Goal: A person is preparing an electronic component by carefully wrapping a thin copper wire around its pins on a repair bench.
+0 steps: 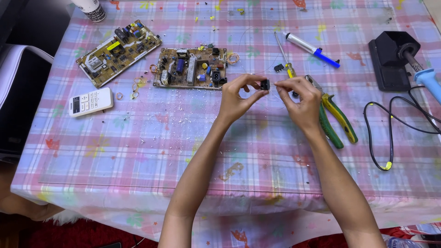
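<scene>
Head view, looking down on the table [138, 151], which is covered by a pink and blue checked cloth: your left hand [236, 98] is raised just above the cloth, its thumb and fingers pinching a small black part [265, 84]; your right hand [301, 98] meets it from the other side, fingertips pressed together on a thin wire [276, 84] that reaches the part; the two hands are almost touching, with the part held between them, above the middle of the table. Just behind your left hand lies a brown circuit board [190, 69] with blue and black components; a second circuit board [118, 52], set at an angle, lies further to the left; near it, toward the table's left edge, rests a white remote control [90, 101]. Partly under your right hand lie pliers with green and yellow handles [337, 120]; behind that hand are a thin screwdriver [282, 55] and a white pen-shaped tool with a blue end [312, 47]. At the far right stands a black holder [390, 59] carrying a soldering iron with a light blue grip [427, 78]; its black cable [390, 133] loops across the cloth. Small scraps and wire clippings lie scattered over the middle of the cloth.
</scene>
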